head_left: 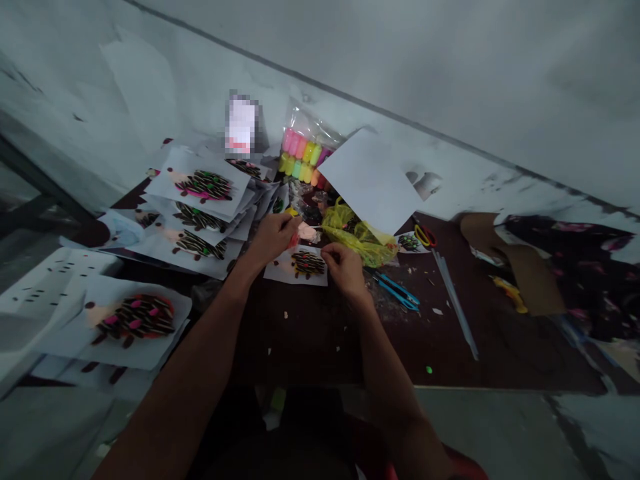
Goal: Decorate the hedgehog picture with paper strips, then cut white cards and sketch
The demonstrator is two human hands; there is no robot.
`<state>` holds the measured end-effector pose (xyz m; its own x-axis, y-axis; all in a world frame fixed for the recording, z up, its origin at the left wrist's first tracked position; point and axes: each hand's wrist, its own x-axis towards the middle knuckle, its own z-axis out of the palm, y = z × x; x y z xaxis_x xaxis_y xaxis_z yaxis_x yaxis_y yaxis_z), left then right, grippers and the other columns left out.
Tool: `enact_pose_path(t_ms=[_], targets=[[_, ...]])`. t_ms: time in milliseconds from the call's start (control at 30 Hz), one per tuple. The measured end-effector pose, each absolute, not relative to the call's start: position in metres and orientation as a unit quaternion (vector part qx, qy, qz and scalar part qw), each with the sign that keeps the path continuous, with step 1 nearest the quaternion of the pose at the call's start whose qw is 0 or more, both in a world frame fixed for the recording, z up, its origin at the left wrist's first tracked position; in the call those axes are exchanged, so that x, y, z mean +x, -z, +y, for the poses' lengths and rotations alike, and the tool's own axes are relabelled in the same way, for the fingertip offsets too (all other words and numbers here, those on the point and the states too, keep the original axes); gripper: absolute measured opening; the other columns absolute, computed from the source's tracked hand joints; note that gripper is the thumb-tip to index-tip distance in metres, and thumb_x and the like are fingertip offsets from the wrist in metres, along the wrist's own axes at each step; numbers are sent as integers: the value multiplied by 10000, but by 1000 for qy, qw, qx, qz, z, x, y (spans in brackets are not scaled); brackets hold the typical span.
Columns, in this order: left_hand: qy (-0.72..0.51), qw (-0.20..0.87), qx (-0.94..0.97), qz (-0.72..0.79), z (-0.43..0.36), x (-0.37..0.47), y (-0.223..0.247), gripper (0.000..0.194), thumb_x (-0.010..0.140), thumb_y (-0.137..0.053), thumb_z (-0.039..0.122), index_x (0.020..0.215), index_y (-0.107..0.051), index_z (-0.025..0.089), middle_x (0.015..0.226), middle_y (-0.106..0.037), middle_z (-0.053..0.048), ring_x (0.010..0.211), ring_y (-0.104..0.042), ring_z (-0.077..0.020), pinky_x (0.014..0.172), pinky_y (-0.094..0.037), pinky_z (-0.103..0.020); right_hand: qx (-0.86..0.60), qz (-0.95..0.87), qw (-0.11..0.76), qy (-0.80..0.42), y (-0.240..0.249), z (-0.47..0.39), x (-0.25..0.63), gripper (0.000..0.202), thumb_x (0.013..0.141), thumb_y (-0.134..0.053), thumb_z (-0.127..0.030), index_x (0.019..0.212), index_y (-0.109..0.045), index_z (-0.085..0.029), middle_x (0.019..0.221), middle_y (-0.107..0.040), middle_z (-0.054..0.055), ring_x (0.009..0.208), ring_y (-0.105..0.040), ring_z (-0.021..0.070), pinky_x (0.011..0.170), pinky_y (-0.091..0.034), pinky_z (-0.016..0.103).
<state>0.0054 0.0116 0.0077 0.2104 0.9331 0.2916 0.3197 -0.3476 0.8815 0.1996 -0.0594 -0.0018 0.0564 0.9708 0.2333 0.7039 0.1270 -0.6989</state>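
We have both hands out over the dark brown wooden surface (310, 333), working at a small white paper sheet with a dark striped hedgehog figure (300, 265) that lies flat near the far edge. Our left hand (273, 237) is curled, its fingertips pinching a small red piece of clay (294, 240) just above the sheet's upper left corner. Our right hand (344, 267) rests at the sheet's right edge with the fingers drawn together, touching the paper; whether it pinches anything we cannot tell. Just behind the hands sits a crumpled yellow plastic bag (357, 235), and a pale pink lump of clay (307, 232) lies beside it. A blank white paper sheet (370, 179) leans over the bag, partly covering a clear pack of coloured clay sticks in pink, yellow and green (300, 153). To our left, a fanned stack of white sheets with finished hedgehog figures (200, 207) is spread over the surface, and another such white sheet with a red-backed hedgehog (133, 320) lies on a white plastic chair (35, 287). To the right of our right hand lie blue-handled scissors (397, 291), red-and-yellow-handled scissors (425, 235) and a long clear plastic ruler (455, 300).
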Motion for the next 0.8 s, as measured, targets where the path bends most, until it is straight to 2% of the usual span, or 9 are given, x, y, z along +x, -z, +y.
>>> enact_pose_path(t_ms=[67, 167, 500, 667, 800], targets=[[-438, 351, 694, 450, 11, 5, -8, 428, 926, -496, 375, 555, -356, 215, 525, -319, 46, 542, -314, -117, 556, -222, -302, -631, -661, 357, -192, 2, -59, 198, 110, 842, -641, -159, 857, -743, -199, 855, -738, 31, 751, -628, 172, 732, -440, 288], [-441, 349, 692, 452, 11, 6, -8, 433, 927, -499, 368, 552, -344, 216, 525, -315, 43, 545, -314, -118, 554, -223, -301, -630, -666, 345, -201, 2, -60, 195, 129, 837, -638, -135, 871, -745, -199, 836, -733, 23, 726, -622, 170, 725, -443, 286], [-430, 354, 698, 451, 11, 4, -10, 436, 931, -491, 378, 549, -355, 219, 507, -334, 43, 539, -325, -120, 537, -227, -304, -630, -703, 297, -139, 7, -59, 195, 110, 873, -673, -171, 881, -772, -219, 909, -676, 52, 828, -609, 198, 781, -461, 315], [-432, 357, 691, 456, 10, 5, -10, 428, 926, -499, 361, 546, -364, 218, 505, -333, 44, 536, -332, -120, 546, -230, -307, -637, -710, 268, -131, 9, -60, 194, 139, 882, -675, -143, 909, -791, -214, 945, -679, 63, 872, -634, 204, 799, -464, 317], [-428, 356, 691, 461, 9, 6, -12, 428, 920, -506, 338, 540, -351, 214, 520, -324, 45, 547, -319, -120, 567, -228, -310, -643, -716, 244, -123, 6, -61, 192, 157, 909, -666, -189, 956, -811, -224, 972, -688, 73, 884, -644, 209, 796, -472, 320]])
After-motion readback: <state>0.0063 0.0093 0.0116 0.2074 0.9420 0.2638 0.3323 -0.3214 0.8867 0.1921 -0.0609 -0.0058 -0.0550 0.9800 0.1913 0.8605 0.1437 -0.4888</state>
